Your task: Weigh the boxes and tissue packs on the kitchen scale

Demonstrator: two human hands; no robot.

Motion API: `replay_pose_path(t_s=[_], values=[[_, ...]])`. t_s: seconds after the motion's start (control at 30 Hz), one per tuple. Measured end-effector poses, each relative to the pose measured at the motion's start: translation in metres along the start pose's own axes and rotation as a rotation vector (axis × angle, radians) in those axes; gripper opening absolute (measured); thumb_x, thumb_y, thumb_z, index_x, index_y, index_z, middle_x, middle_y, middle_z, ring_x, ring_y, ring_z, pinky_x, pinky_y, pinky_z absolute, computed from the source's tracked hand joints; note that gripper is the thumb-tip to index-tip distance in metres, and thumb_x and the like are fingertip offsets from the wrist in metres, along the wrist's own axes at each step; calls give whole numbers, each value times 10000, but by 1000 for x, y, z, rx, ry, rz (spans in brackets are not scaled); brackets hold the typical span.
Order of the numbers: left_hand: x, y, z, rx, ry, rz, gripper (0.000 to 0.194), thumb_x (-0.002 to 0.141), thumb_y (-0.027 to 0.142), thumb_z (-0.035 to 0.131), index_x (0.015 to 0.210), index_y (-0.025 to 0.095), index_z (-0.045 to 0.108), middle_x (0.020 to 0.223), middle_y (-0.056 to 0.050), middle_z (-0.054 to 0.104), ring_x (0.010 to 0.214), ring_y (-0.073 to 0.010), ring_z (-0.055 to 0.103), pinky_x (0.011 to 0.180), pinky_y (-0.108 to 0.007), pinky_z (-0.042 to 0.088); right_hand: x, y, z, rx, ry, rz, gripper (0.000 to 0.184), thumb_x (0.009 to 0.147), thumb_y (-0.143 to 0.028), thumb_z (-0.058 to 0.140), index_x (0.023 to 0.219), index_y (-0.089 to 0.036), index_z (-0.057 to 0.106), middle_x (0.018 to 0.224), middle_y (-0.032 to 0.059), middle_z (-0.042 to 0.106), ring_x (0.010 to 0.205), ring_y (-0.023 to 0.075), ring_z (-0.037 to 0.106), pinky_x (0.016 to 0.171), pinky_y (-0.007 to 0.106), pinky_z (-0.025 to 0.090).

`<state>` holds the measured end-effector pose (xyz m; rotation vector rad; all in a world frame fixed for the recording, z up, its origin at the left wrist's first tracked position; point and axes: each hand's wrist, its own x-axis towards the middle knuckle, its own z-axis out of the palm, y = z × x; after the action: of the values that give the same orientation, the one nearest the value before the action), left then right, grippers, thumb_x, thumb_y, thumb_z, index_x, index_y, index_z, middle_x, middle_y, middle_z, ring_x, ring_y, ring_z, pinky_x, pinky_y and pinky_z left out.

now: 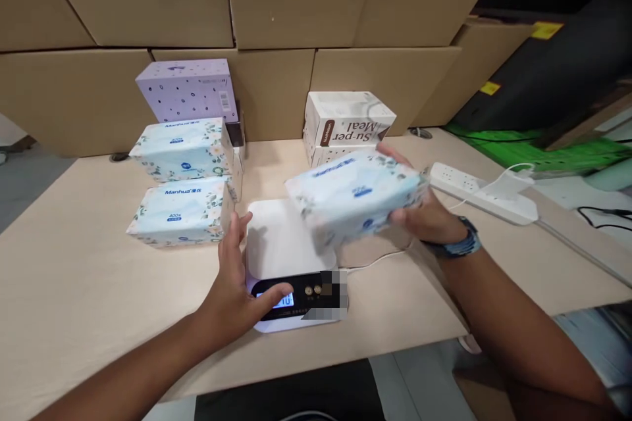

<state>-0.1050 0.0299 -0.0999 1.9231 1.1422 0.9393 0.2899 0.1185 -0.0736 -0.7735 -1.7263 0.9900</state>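
Observation:
My right hand [424, 210] grips a pale blue, flower-printed pack of tissues [353, 194] by its right end. The pack is tilted, slightly blurred, and held over the right part of a white digital kitchen scale [281, 243]. At the scale's left edge is my left hand [241, 270], its fingers apart and its thumb across part of the lit display [284, 300]. Whether those fingers press on the scale I cannot tell. Left of it sit two similar tissue packs, a nearer one [180, 214] and a farther one [182, 148].
A purple box [187, 92] stands behind the packs. White "Su-per Meal" boxes [350, 122] are at the back middle. Large cardboard cartons [296, 0] wall off the table's rear. On the right lie a power strip [481, 192] and a white cable [380, 260] reaching the scale.

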Motion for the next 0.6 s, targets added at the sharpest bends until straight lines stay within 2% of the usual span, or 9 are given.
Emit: replay_pose_path(t_s=[0.1, 0.17, 0.23, 0.3, 0.37, 0.43, 0.5, 0.6], values=[[5, 4, 0, 12, -18, -135, 1256, 988, 660, 755, 1749, 462, -225, 1913, -157, -22, 1782, -496, 96, 1388, -850, 237, 3, 11, -42, -231, 134, 227, 1292, 740, -601, 964, 1801, -342, 272, 1824, 149, 430, 1632, 422, 530, 1312, 681, 475], [6, 6, 0, 32, -30, -228, 1237, 984, 692, 728, 1757, 416, -197, 1919, -164, -22, 1784, -488, 104, 1404, -824, 240, 3, 14, -52, -479, 169, 362, 1386, 745, -607, 955, 1831, -270, 163, 1859, 227, 326, 1710, 481, 388, 1355, 740, 372], [7, 5, 2, 69, -23, -253, 1197, 985, 707, 708, 1761, 395, -148, 1922, -162, -16, 1789, -482, 98, 1419, -808, 223, 4, 13, -45, -730, 227, 336, 1411, 793, -634, 903, 1841, -220, 54, 1885, 269, 210, 1752, 510, 268, 1372, 781, 305], [5, 0, 5, 94, 8, -208, 1150, 989, 727, 686, 1765, 396, -95, 1922, -160, 8, 1790, -482, 109, 1422, -811, 210, 6, 12, -29, -984, 273, 193, 1267, 866, -646, 830, 1833, -238, 120, 1900, 236, 183, 1772, 507, 202, 1384, 817, 235], [4, -6, 9, 120, 42, -154, 1107, 997, 743, 671, 1769, 405, -47, 1918, -159, 47, 1786, -484, 143, 1416, -816, 223, 9, 15, -10, -1196, 224, 97, 998, 936, -603, 764, 1775, -279, 330, 1873, 188, 312, 1755, 498, 265, 1376, 861, 180], [4, -11, 11, 142, 63, -120, 1070, 1008, 747, 658, 1773, 400, -4, 1911, -164, 89, 1781, -479, 177, 1413, -806, 251, 13, 20, 6, -1296, 131, 99, 756, 992, -491, 691, 1684, -260, 493, 1798, 184, 465, 1692, 489, 405, 1347, 890, 209], [5, -12, 11, 160, 66, -103, 1052, 1015, 746, 649, 1775, 376, 22, 1901, -178, 128, 1782, -470, 185, 1418, -786, 262, 18, 26, 13, -1308, 76, 115, 639, 1014, -357, 610, 1630, -197, 560, 1746, 203, 535, 1640, 462, 495, 1333, 858, 296], [5, -10, 10, 180, 62, -81, 1053, 1021, 738, 642, 1773, 327, 30, 1885, -221, 165, 1783, -475, 188, 1417, -776, 276, 26, 34, 13, -1310, 39, 85, 589, 1017, -266, 535, 1592, -162, 603, 1742, 194, 545, 1648, 417, 505, 1343, 788, 359]])
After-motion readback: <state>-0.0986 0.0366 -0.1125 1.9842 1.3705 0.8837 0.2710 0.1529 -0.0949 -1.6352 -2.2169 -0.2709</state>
